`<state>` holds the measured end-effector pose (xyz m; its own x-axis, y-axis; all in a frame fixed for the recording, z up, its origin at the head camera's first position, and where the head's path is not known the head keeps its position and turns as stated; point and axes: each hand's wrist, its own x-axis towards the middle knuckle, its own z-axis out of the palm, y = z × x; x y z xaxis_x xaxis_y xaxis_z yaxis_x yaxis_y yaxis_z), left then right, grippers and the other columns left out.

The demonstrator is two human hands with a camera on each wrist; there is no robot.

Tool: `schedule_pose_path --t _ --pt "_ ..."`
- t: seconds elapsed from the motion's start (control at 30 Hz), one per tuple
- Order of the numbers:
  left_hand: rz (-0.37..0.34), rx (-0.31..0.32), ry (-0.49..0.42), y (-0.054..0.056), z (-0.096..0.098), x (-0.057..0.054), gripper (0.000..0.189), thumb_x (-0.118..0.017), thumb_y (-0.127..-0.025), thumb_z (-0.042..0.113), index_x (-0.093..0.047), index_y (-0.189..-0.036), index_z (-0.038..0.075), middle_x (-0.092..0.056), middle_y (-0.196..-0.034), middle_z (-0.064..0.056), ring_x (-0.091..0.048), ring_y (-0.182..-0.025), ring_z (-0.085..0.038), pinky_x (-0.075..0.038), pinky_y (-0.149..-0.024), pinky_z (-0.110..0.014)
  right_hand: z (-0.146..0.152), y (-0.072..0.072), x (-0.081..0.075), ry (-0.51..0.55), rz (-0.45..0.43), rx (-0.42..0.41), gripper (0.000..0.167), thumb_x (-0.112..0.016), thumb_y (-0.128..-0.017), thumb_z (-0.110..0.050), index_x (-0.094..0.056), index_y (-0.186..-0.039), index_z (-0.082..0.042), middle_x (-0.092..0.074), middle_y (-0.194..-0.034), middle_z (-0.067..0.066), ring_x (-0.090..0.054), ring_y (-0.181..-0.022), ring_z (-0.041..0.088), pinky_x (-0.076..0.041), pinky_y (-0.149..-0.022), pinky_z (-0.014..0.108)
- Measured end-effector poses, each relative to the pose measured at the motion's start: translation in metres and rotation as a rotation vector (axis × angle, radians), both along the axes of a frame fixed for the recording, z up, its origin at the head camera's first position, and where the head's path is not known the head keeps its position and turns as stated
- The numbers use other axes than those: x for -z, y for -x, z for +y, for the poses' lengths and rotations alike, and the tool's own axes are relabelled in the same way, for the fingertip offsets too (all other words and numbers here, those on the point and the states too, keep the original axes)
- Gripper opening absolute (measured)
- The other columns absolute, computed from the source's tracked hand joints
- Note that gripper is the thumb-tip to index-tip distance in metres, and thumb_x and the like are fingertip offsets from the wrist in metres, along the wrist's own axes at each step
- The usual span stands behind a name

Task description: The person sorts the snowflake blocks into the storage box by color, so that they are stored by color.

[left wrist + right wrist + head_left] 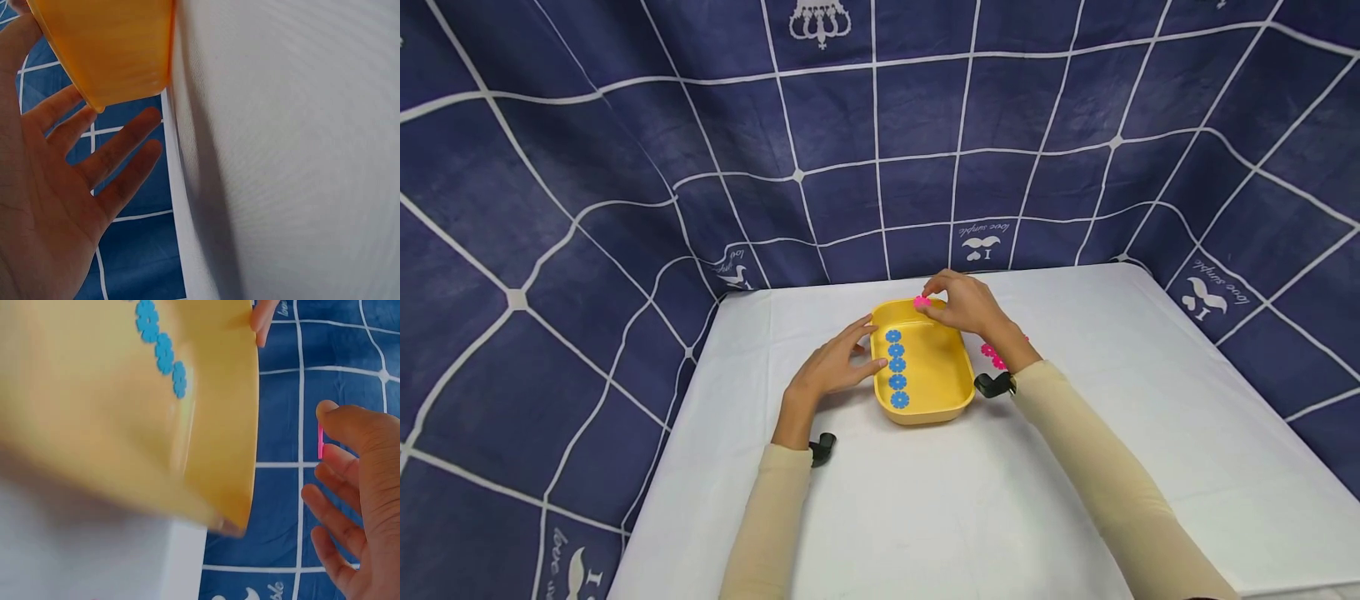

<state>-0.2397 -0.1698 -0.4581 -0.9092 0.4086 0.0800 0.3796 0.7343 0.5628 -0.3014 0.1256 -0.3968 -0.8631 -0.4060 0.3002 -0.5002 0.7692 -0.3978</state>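
Observation:
A yellow plastic tray (936, 367) sits on the white table, and a column of several blue flower-shaped pieces (897, 365) runs down the left of its floor. My left hand (835, 362) is at the tray's left side, its thumb over the rim. In the left wrist view the fingers (119, 153) are spread and fairly straight, some close against the tray wall. Over the tray's far end, my right hand (966, 304) pinches a pink flower-shaped piece (922, 302) between thumb and finger. The right wrist view shows this pink piece (320, 442) edge-on, apart from the tray.
Several more pink flower-shaped pieces (992, 354) lie right of the tray, partly hidden by the right wrist. White cloth covers the table (910, 508). A dark blue curtain (917, 192) with white lines stands behind the table and along both sides.

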Motion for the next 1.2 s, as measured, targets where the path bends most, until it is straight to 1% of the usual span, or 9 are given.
schedule_pose_path --t 0.2,0.37,0.47,0.6,0.77,0.9,1.07,1.2 --pt "0.001 0.003 -0.006 0.001 -0.001 0.001 0.079 -0.071 -0.097 0.059 -0.048 -0.163 0.024 -0.028 -0.175 0.017 -0.067 -0.126 -0.019 -0.054 -0.105 -0.054 -0.016 0.000 -0.003 -0.012 -0.024 -0.015 0.040 -0.084 -0.093 -0.042 -0.080 -0.119 -0.013 -0.074 -0.124 0.006 -0.071 -0.111 0.030 -0.060 -0.095 0.047" --pt "-0.004 0.001 -0.002 0.001 0.000 0.002 0.079 -0.071 -0.097 0.061 -0.047 -0.164 0.025 -0.028 -0.175 0.019 -0.067 -0.127 -0.018 -0.054 -0.106 -0.053 -0.023 0.003 -0.002 -0.040 -0.049 -0.011 0.040 -0.084 -0.093 -0.042 -0.079 -0.120 -0.013 -0.073 -0.125 0.007 -0.071 -0.114 0.030 -0.059 -0.099 0.049" --pt "0.002 -0.001 0.003 0.001 0.000 0.001 0.080 -0.070 -0.096 0.063 -0.047 -0.164 0.026 -0.028 -0.175 0.019 -0.067 -0.126 -0.017 -0.054 -0.106 -0.052 -0.024 0.006 0.000 -0.053 -0.046 -0.009 0.039 -0.083 -0.093 -0.042 -0.080 -0.119 -0.014 -0.074 -0.123 0.007 -0.071 -0.110 0.029 -0.059 -0.096 0.048" --pt "0.011 -0.003 0.004 0.001 -0.001 0.001 0.081 -0.069 -0.096 0.065 -0.047 -0.164 0.026 -0.029 -0.175 0.019 -0.067 -0.125 -0.016 -0.054 -0.105 -0.051 -0.025 0.010 0.004 -0.085 -0.041 -0.008 0.038 -0.082 -0.093 -0.042 -0.081 -0.118 -0.014 -0.075 -0.121 0.007 -0.070 -0.108 0.027 -0.059 -0.095 0.047" --pt "0.004 -0.002 -0.003 0.001 -0.001 0.002 0.080 -0.070 -0.097 0.063 -0.047 -0.164 0.027 -0.028 -0.175 0.019 -0.067 -0.126 -0.016 -0.054 -0.106 -0.051 -0.027 0.015 0.013 -0.134 -0.080 0.011 0.042 -0.080 -0.094 -0.046 -0.081 -0.119 -0.012 -0.075 -0.125 0.007 -0.069 -0.112 0.028 -0.058 -0.098 0.049" --pt "-0.003 -0.001 -0.003 0.000 -0.002 0.002 0.079 -0.070 -0.097 0.063 -0.046 -0.164 0.029 -0.027 -0.175 0.021 -0.066 -0.127 -0.016 -0.053 -0.107 -0.051 -0.028 0.018 0.019 -0.165 -0.091 0.012 0.044 -0.081 -0.094 -0.046 -0.081 -0.121 -0.011 -0.075 -0.127 0.008 -0.069 -0.113 0.029 -0.057 -0.100 0.049" --pt "0.005 0.012 -0.004 0.001 -0.003 0.002 0.081 -0.068 -0.096 0.067 -0.046 -0.164 0.028 -0.028 -0.175 0.020 -0.067 -0.126 -0.016 -0.053 -0.107 -0.051 -0.030 0.021 0.023 -0.209 -0.103 0.018 0.046 -0.081 -0.094 -0.046 -0.081 -0.123 -0.010 -0.075 -0.127 0.008 -0.069 -0.113 0.030 -0.056 -0.101 0.049" --pt "0.018 0.013 -0.006 0.002 -0.004 0.003 0.082 -0.068 -0.096 0.069 -0.047 -0.163 0.027 -0.029 -0.174 0.020 -0.068 -0.126 -0.016 -0.053 -0.108 -0.051 -0.033 0.023 0.024 -0.235 -0.125 0.016 0.043 -0.081 -0.094 -0.045 -0.082 -0.121 -0.011 -0.075 -0.126 0.007 -0.068 -0.109 0.029 -0.055 -0.100 0.050"
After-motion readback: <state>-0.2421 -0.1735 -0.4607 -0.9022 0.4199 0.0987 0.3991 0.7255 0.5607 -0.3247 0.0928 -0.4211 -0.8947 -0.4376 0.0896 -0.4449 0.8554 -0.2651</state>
